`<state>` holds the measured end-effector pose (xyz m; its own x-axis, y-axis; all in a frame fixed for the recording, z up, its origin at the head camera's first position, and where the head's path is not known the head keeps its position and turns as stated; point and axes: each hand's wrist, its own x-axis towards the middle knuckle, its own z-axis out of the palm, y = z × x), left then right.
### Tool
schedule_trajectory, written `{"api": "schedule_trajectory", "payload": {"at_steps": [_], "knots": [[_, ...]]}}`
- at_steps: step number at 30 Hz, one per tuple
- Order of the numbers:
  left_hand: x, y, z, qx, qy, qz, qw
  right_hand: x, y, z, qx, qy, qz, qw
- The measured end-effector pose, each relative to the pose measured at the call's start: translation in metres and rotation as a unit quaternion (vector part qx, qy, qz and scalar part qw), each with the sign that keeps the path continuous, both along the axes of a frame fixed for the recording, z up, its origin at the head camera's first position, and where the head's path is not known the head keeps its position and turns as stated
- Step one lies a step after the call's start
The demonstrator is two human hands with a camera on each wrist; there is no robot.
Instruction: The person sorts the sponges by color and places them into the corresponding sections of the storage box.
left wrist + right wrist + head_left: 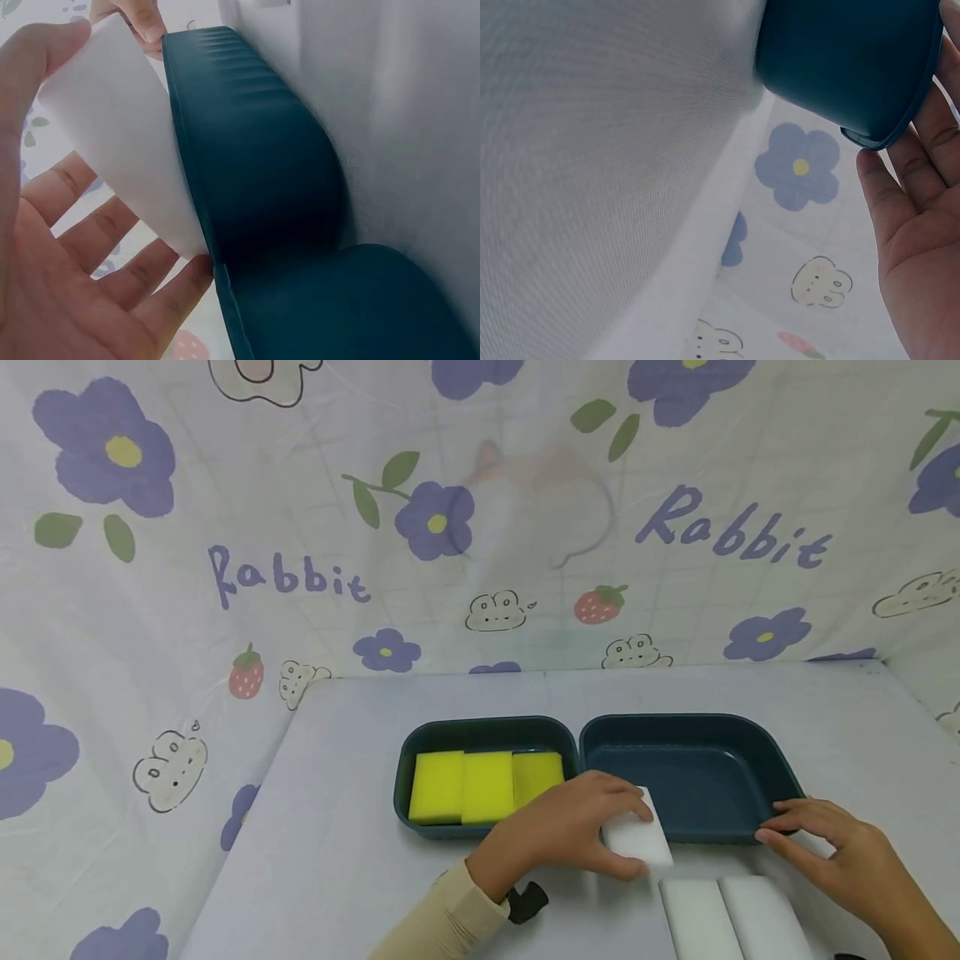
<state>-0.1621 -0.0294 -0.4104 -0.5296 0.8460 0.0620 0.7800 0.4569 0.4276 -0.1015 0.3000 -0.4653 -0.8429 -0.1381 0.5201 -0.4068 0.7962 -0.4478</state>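
Note:
In the head view my left hand holds a white sponge block between thumb and fingers, at the near left edge of the right teal tray. The left wrist view shows that same white block gripped at its ends, right against the tray's rim. My right hand touches the tray's near right corner, thumb and fingertips at the rim. From the right wrist view, the fingers lie along the outside of the tray. Nothing lies inside that tray.
Left of it stands a second teal tray holding several yellow sponges in a row. Two more white blocks lie side by side on the white table in front. A patterned curtain hangs behind.

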Motion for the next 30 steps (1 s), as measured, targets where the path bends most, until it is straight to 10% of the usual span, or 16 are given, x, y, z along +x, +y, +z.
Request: {"api": "schedule_trajectory", "payload": {"at_steps": [15,22,30], "knots": [[-0.031,0.025,-0.015,0.001,-0.087,0.017,0.9961,0.0,-0.001,-0.001,0.005,-0.009,-0.008,0.9999],[-0.03,0.038,-0.02,-0.078,0.016,0.022,0.9966,0.0,0.001,0.0,-0.001,0.009,0.007,0.9999],[-0.022,0.048,-0.029,-0.165,0.115,0.065,0.9773,-0.002,0.001,-0.002,-0.002,0.013,0.011,0.9999]]}}
